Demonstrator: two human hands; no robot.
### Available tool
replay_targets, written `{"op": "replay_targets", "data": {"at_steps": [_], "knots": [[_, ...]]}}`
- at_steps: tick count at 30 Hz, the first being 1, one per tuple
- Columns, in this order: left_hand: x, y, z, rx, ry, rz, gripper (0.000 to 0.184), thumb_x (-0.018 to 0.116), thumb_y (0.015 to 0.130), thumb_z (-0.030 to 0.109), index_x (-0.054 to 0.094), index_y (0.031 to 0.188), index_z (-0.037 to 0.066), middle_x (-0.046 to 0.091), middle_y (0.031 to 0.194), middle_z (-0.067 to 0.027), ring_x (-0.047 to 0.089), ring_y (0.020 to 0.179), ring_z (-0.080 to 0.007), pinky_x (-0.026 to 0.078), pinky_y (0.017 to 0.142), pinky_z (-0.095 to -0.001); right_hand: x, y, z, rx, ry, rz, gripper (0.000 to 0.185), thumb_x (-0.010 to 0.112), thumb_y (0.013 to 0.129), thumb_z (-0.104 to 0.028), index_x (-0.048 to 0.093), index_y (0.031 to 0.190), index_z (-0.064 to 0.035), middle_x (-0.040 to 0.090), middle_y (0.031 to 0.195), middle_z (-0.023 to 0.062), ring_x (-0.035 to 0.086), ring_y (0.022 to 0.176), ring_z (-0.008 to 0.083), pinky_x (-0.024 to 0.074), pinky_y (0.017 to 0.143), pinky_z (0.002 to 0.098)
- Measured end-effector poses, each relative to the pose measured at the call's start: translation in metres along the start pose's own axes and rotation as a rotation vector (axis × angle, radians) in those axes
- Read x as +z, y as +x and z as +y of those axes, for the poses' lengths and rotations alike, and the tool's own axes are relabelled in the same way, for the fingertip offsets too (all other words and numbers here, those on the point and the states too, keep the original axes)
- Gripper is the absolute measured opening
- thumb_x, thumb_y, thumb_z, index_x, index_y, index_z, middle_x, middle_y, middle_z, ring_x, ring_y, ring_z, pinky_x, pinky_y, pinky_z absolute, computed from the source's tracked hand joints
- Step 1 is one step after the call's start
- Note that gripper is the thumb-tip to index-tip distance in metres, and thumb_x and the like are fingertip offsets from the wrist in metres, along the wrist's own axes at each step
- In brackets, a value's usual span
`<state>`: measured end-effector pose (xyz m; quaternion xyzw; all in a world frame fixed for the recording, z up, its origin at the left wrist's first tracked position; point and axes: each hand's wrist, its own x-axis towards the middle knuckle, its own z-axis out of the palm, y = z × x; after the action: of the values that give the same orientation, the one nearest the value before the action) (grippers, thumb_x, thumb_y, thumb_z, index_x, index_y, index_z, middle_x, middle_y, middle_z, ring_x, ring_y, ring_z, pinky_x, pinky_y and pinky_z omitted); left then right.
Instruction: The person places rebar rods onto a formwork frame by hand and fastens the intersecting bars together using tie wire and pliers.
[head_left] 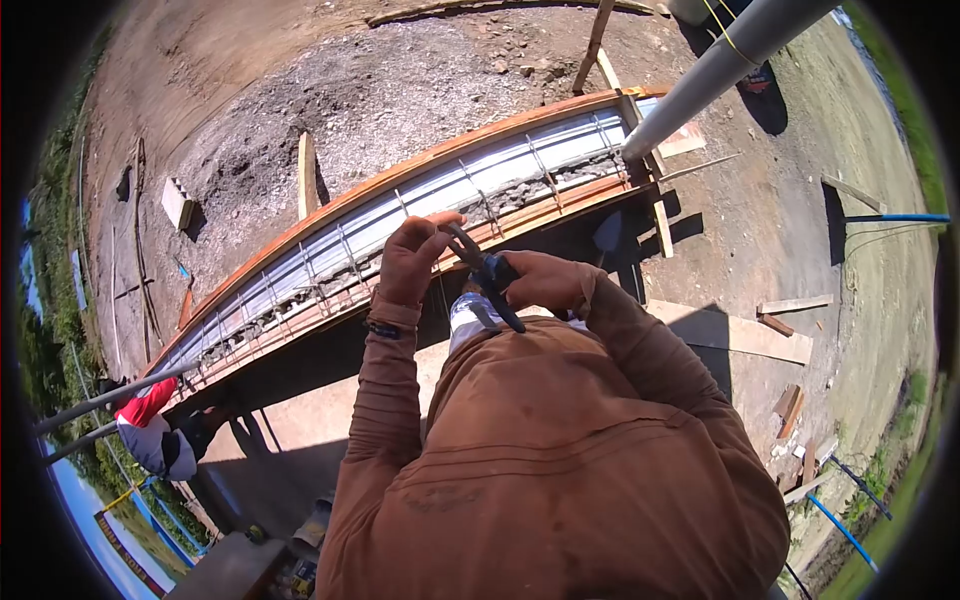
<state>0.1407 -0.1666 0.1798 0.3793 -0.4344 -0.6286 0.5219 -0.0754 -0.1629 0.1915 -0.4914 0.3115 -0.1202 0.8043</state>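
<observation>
In front of my chest my right hand (545, 280) is wrapped round the dark handles of a pair of pliers (494, 272). Their metal jaws point up and left toward my left hand (408, 258). That hand is closed, thumb and fingers pinched together beside the jaws; whatever it pinches is too small to make out. Just beyond my hands runs a long wooden formwork (430, 160), lined in white, with thin metal rods across it and rough grey concrete along its inside.
A grey pole (720, 80) rises at the upper right. Another person (160, 425) in red and white bends at the formwork's far left end. A trowel (608, 232) lies in shadow. Planks (740, 330) and a concrete block (178, 203) lie on the ground.
</observation>
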Motion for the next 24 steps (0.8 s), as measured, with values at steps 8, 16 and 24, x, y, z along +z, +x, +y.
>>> {"op": "replay_targets", "data": {"at_steps": [8,16,24], "knots": [[0.014,-0.001,0.005,-0.210,-0.064,-0.019,0.034,0.064,0.077,0.005,0.044,0.105,0.003,0.056,0.107,-0.0186,0.058,0.092,-0.0229,0.048,0.081,-0.0317,-0.005,0.006,0.005,0.075,0.163,-0.074,0.039,0.048,0.072,0.003,0.048,0.111,-0.0017,0.058,0.097,0.0066,0.057,0.086,0.0146,0.0482,0.075,0.0283],[0.013,-0.013,-0.015,-0.409,-0.068,-0.315,0.055,0.066,0.076,0.026,0.046,0.119,-0.002,0.055,0.108,-0.0093,0.053,0.100,-0.0173,0.040,0.090,-0.0304,-0.012,-0.004,0.015,0.064,0.275,-0.057,0.040,0.048,0.072,0.003,0.048,0.113,-0.0006,0.059,0.098,0.0109,0.060,0.087,0.0179,0.0511,0.073,0.0319],[0.035,-0.019,-0.003,-0.492,0.183,-0.378,0.051,0.061,0.080,0.022,0.045,0.122,-0.002,0.053,0.112,-0.0092,0.048,0.107,-0.0166,0.035,0.095,-0.0307,-0.007,-0.019,0.043,0.022,0.335,-0.004,0.030,0.049,0.075,-0.002,0.052,0.106,0.0009,0.059,0.094,0.0094,0.060,0.081,0.0166,0.0502,0.070,0.0303]]}}
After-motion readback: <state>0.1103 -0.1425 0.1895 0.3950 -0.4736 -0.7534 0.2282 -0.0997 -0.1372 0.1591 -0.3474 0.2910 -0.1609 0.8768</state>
